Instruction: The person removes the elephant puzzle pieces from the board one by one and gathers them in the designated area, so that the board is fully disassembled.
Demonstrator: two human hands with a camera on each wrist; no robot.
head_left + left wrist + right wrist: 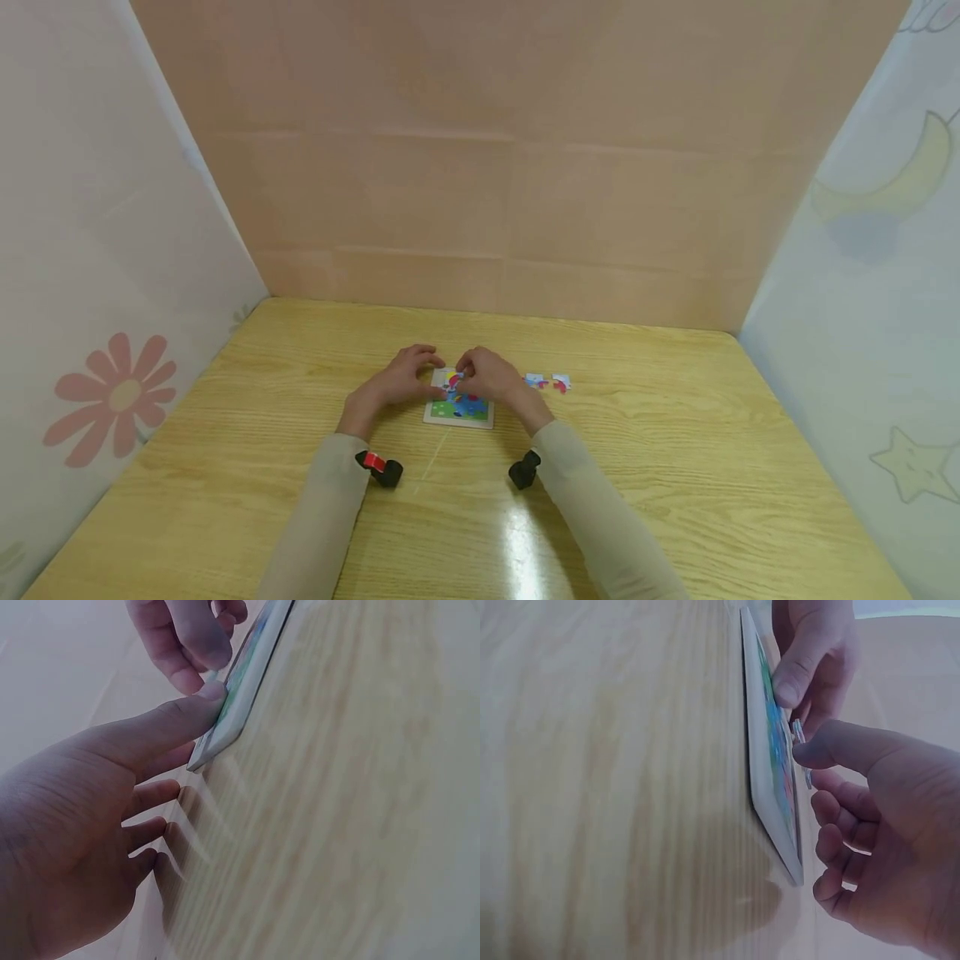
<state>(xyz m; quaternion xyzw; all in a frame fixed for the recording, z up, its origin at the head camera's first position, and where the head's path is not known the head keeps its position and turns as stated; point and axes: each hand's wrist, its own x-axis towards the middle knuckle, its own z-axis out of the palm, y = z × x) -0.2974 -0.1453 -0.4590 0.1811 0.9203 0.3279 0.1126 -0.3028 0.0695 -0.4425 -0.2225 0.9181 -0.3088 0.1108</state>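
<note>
At my far left a red-petalled flower (pixel 120 396) is printed on the white wall, well apart from my hands. A black wrist device with a red band (pixel 382 470) sits just behind my left hand (pixel 397 379). That hand is fairly wide: its fingers are spread beyond the left edge of the board, and the thumb lies on the board's border, seemingly to steady it.

Between my two hands, flat on the yellow wood-grained bench (pixel 675 483), is the small rectangular jigsaw board with a pale rim and a bright blue-and-green picture (pixel 760 750). Its lower part, nearest my sleeves, looks filled; a pale patch beside my left thumb looks like bare tray.

My right hand (pixel 491 375) is narrow, thumb and fingertips pinching a thin, bright jigsaw piece (pixel 799 730), tilted on edge at the board's upper part. I cannot make out whether it touches the board. Just to the right of that hand lie loose blue, white and red jigsaw pieces (pixel 561 382), at least two showing.

I judge the step in hand to be fitting this piece into the upper picture. The next move calls for turning it to match its neighbours, laying it flat and pressing with a fingertip, while my left thumb keeps the board from sliding.
</note>
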